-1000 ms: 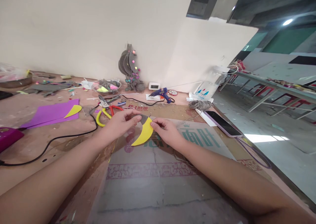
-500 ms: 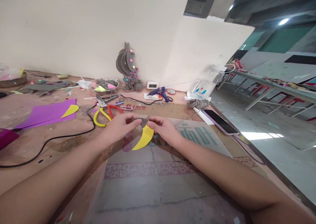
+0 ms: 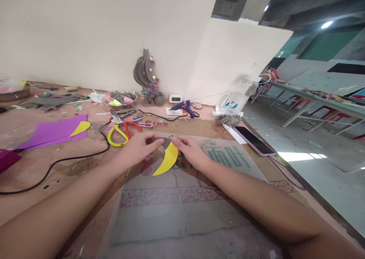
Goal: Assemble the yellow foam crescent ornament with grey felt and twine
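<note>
Between my two hands is a curved, crescent-like yellow piece (image 3: 167,161) with a grey felt piece (image 3: 165,142) at its top end. My left hand (image 3: 146,144) pinches the grey felt from the left, thumb on top. My right hand (image 3: 186,146) grips the upper right edge of the yellow piece, thumb and fingers closed. The yellow tip hangs free toward the lower left, above a translucent sheet (image 3: 159,223) laid over printed cardboard. A loose thin cord lies by my right wrist.
Scissors with yellow and red handles (image 3: 118,135) lie left of my hands. Purple sheets (image 3: 54,131) carry another yellow piece (image 3: 80,128). Behind are a blue glue gun (image 3: 182,106), a bowl (image 3: 119,99) and a white timer (image 3: 175,98). Rightward are grey cord (image 3: 228,119), a phone (image 3: 253,141) and a plastic jug (image 3: 239,93).
My right thumb has shifted slightly up and left, so more of the yellow piece's upper part shows. Both hands keep their hold, and the surroundings look the same.
</note>
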Demonstrator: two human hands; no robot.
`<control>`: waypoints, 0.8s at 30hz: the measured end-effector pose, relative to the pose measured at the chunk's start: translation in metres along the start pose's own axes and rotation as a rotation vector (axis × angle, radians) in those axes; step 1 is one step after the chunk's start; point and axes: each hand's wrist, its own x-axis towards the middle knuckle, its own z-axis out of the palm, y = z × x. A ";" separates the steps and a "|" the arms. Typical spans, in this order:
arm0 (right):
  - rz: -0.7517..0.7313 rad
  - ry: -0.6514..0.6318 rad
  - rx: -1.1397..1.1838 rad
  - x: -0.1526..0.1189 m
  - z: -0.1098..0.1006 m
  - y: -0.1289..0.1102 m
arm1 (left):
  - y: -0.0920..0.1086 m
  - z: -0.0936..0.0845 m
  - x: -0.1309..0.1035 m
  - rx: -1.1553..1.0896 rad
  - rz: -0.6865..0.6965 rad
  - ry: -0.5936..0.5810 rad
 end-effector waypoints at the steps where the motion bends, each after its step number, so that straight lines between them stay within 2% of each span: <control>1: 0.014 0.000 0.008 -0.001 0.000 -0.002 | 0.000 0.000 0.000 -0.014 -0.006 0.001; 4: 0.014 0.039 0.012 -0.002 0.001 -0.004 | -0.002 -0.001 0.002 -0.008 0.014 0.047; 9: -0.102 0.199 0.001 0.006 -0.004 0.008 | -0.002 -0.004 0.006 -0.010 0.020 0.105; 15: -0.063 0.268 -0.015 0.012 -0.010 0.012 | -0.003 -0.009 0.010 0.016 0.024 0.140; 19: -0.079 0.278 -0.089 0.009 -0.009 0.008 | -0.005 -0.011 0.011 0.014 0.027 0.153; 24: -0.119 0.219 -0.222 0.006 -0.005 0.007 | -0.004 -0.009 0.010 -0.003 0.041 0.133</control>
